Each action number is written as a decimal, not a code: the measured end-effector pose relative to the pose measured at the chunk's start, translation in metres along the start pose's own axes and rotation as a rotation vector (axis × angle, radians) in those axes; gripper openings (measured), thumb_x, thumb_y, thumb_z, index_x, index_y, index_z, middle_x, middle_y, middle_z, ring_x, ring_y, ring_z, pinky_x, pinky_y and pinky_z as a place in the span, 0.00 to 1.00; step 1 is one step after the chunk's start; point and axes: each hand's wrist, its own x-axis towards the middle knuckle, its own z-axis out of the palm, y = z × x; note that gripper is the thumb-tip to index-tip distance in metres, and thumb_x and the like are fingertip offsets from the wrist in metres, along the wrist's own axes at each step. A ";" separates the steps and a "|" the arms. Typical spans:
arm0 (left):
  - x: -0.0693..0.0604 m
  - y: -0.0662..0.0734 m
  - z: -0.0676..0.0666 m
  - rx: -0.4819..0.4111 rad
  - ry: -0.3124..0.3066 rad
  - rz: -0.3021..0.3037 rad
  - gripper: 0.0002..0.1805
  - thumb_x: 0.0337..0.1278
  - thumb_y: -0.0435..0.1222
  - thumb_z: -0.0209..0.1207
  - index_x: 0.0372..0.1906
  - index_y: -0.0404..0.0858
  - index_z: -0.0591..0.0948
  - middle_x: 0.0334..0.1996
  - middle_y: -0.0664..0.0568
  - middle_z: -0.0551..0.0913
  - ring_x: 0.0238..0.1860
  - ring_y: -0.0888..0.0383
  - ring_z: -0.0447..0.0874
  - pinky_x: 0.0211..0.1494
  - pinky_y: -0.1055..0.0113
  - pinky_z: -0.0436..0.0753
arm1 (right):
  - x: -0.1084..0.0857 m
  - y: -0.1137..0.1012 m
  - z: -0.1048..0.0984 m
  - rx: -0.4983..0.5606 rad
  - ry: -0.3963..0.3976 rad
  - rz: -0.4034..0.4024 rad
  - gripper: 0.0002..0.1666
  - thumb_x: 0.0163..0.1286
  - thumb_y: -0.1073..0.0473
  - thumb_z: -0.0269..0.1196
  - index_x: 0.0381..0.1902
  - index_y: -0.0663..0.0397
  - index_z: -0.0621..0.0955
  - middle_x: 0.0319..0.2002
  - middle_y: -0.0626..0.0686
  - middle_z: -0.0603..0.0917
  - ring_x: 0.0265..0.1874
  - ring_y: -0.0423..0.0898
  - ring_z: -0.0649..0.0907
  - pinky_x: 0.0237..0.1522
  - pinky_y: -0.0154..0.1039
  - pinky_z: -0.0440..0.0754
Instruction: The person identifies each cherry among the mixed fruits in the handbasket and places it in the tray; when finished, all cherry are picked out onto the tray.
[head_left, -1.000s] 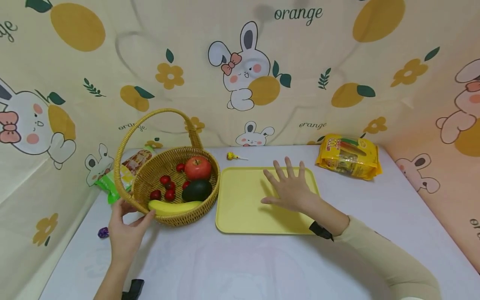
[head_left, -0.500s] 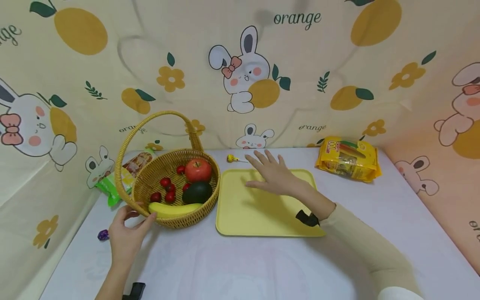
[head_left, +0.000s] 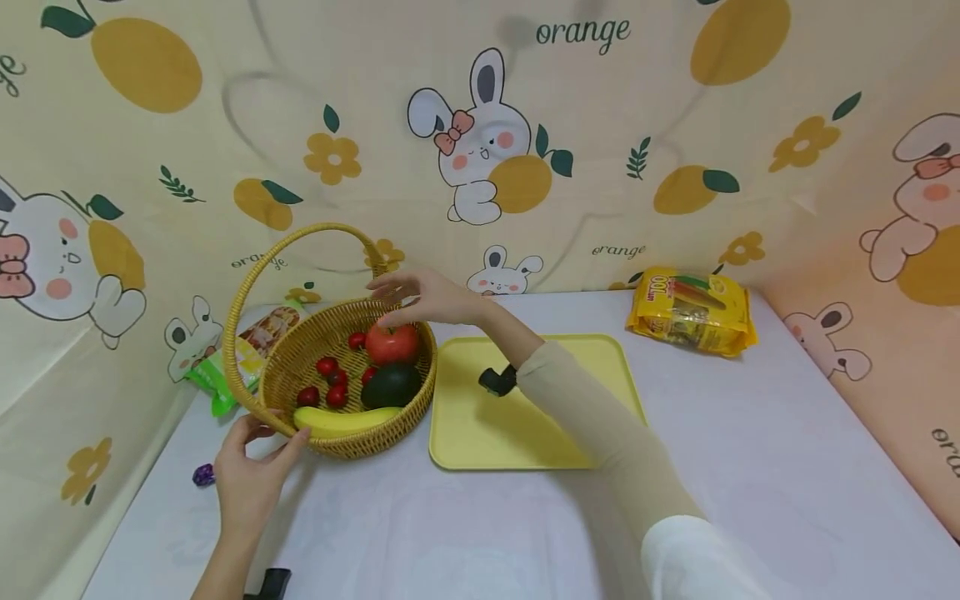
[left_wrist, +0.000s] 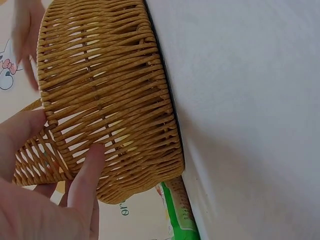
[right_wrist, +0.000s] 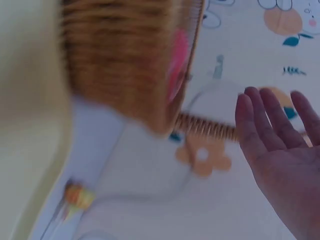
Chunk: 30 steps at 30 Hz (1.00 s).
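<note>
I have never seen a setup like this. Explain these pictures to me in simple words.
There is no machine: a person works with two bare hands. One camera sits on the head, looking down; the other two pictures come from cameras on the wrists. The left hand holds the wicker basket by its edge, near the foot of its handle. The right hand, holding nothing, is by the apple; whether it touches is unclear. The basket also contains a banana, a dark green fruit and small red fruits. Around it on the white table are a yellow tray, two packets, a purple sweet and, in the right wrist view, a lollipop.
</note>
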 end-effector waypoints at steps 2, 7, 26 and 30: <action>0.000 0.000 0.000 0.009 -0.004 0.000 0.21 0.49 0.28 0.73 0.48 0.29 0.79 0.42 0.55 0.78 0.42 0.66 0.74 0.33 0.87 0.81 | 0.018 -0.004 0.010 0.003 -0.038 -0.005 0.33 0.66 0.60 0.69 0.67 0.59 0.73 0.61 0.61 0.78 0.57 0.49 0.81 0.58 0.35 0.82; 0.000 -0.001 -0.001 0.012 -0.001 0.004 0.22 0.48 0.29 0.74 0.48 0.29 0.79 0.41 0.57 0.78 0.42 0.68 0.74 0.33 0.87 0.81 | 0.054 -0.009 0.035 0.021 -0.151 0.018 0.32 0.65 0.61 0.70 0.65 0.60 0.75 0.61 0.58 0.79 0.58 0.51 0.80 0.55 0.32 0.83; 0.000 -0.006 0.000 -0.025 -0.006 0.023 0.21 0.47 0.27 0.74 0.47 0.30 0.80 0.43 0.49 0.80 0.43 0.66 0.75 0.34 0.86 0.82 | 0.084 -0.007 0.097 0.106 -0.595 0.444 0.30 0.68 0.64 0.67 0.67 0.62 0.74 0.55 0.57 0.83 0.48 0.41 0.82 0.62 0.54 0.80; 0.000 -0.006 0.000 -0.037 -0.004 0.036 0.20 0.47 0.26 0.74 0.46 0.29 0.80 0.42 0.48 0.80 0.42 0.65 0.75 0.34 0.85 0.83 | 0.086 -0.006 0.101 0.118 -0.628 0.496 0.30 0.67 0.65 0.67 0.66 0.62 0.75 0.61 0.62 0.79 0.49 0.43 0.81 0.62 0.55 0.79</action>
